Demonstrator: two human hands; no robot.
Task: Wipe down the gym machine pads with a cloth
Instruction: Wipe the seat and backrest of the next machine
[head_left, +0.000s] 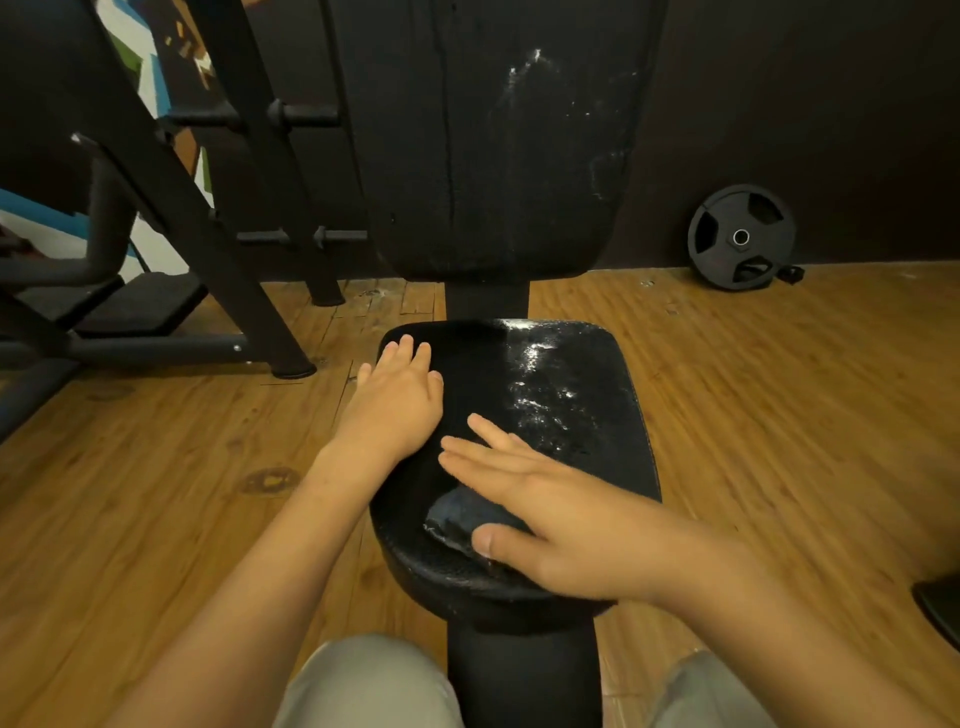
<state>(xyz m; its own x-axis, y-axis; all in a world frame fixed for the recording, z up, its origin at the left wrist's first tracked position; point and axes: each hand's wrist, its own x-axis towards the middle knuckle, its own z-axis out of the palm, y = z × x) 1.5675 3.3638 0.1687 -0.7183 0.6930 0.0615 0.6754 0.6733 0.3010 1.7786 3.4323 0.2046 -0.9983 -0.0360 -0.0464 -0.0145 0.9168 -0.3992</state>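
A black seat pad (566, 395) of a gym machine lies in front of me, with white dusty smears on its right half. Behind it rises the black back pad (498, 156), also smeared at its upper right. My left hand (397, 405) rests flat on the seat's left edge, fingers straight. My right hand (550, 514) presses flat on a dark blue-grey cloth (462, 519) on the near part of the seat. Only the cloth's left part shows from under the palm and thumb.
A black weight plate (740, 236) leans against the dark wall at the right. Black machine frames and a bench (140, 301) stand at the left on the wooden floor (779, 415). My knees in grey trousers (369, 686) are at the bottom, either side of the seat post.
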